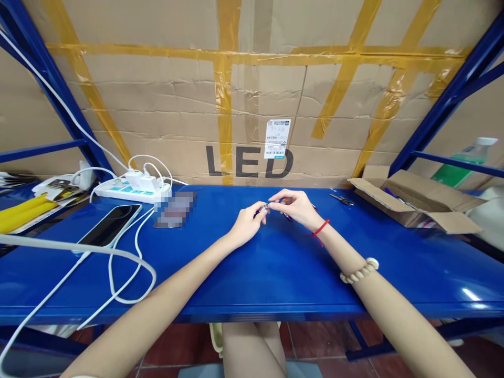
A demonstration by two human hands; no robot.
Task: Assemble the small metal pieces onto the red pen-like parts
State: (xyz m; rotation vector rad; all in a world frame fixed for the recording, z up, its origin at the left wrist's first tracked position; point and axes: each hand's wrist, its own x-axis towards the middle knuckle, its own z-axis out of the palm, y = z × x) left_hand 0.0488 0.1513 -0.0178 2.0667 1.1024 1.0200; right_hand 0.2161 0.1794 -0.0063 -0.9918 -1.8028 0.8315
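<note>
My left hand (252,220) is closed, pinching a small shiny metal piece (264,208) with a dark bluish part between thumb and fingers, above the middle of the blue table. My right hand (293,205) meets it from the right, its thumb and forefinger pressed together at the metal piece's end. Whatever those fingertips grip is too small to make out. Below the right palm, a dark object with reddish edges (289,216) shows in part; most of it is hidden by the hand. Just right of that hand, keys (342,199) lie on the table.
On the blue table (252,278), a phone (110,226), white cables (136,257), a power strip (129,191) and a blurred-out flat item (175,210) lie left. An open cardboard box (417,202) stands right. Behind rises a large taped carton (165,115); blue posts (444,100) flank it.
</note>
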